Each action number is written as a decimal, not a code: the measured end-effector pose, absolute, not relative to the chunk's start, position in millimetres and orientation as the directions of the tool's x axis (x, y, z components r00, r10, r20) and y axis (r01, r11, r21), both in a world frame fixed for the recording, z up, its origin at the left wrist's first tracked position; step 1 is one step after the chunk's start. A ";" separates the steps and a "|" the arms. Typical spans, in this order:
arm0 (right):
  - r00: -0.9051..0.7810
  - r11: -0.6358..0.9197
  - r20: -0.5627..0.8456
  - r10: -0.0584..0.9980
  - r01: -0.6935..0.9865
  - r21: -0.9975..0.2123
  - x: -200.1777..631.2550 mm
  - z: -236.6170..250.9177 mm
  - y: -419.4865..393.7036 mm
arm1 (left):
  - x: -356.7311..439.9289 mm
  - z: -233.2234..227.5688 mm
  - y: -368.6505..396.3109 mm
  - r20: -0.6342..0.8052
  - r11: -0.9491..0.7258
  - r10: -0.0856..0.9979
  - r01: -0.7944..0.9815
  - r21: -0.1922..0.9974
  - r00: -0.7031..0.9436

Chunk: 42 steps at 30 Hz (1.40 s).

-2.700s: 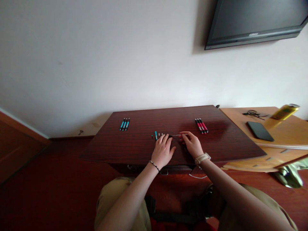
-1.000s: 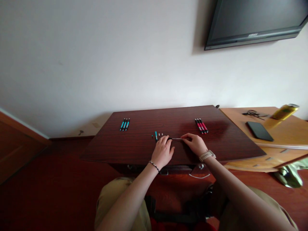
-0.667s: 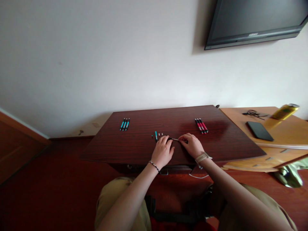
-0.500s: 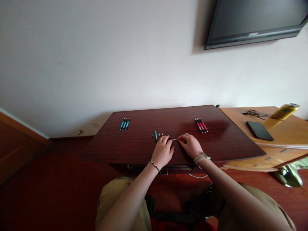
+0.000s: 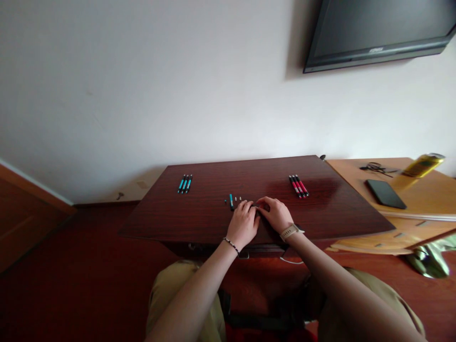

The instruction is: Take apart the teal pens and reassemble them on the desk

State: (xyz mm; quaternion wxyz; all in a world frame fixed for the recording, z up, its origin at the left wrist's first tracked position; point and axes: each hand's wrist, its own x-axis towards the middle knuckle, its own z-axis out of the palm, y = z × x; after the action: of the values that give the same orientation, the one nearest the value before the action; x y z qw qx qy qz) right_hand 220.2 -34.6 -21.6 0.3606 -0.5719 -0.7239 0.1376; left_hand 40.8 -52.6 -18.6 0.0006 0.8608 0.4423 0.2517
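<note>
Above the dark wooden table, my left hand (image 5: 244, 222) is closed round a black pen part, mostly hidden by the fingers. Beside it, my right hand (image 5: 276, 213) pinches a thin light rod (image 5: 257, 207), like a pen refill, at the black part's end; only a bit of it shows. The fingertips of both hands nearly meet. Just beyond my left hand lie a blue pen barrel (image 5: 231, 201), a tiny dark piece (image 5: 225, 201) and two small whitish pieces (image 5: 238, 198).
Three blue-and-black pens (image 5: 185, 184) lie side by side at the table's (image 5: 213, 223) left. Several red-and-black pens (image 5: 299, 185) lie at the right. A wooden cabinet (image 5: 427, 194) alongside holds a phone (image 5: 385, 194), a cable (image 5: 377, 167) and a yellow can (image 5: 423, 165). A television (image 5: 381, 28) hangs above.
My right hand has moved left, up against my left hand. The length of thin rod that showed between them is now almost fully hidden. The loose pieces and pens lie unchanged.
</note>
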 end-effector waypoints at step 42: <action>-0.249 0.390 0.305 0.919 0.686 -0.615 230.9 -16.4 -56.7 | 40.1 -13.7 -55.6 0.417 -0.631 0.760 0.720 0.288 0.499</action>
State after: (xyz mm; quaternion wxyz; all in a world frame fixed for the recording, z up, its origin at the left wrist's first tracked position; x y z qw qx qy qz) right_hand 230.9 -56.7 -16.4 0.3214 -0.5216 -0.7692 0.1816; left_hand 40.1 -55.6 -13.7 0.0383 0.8650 0.4277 0.2597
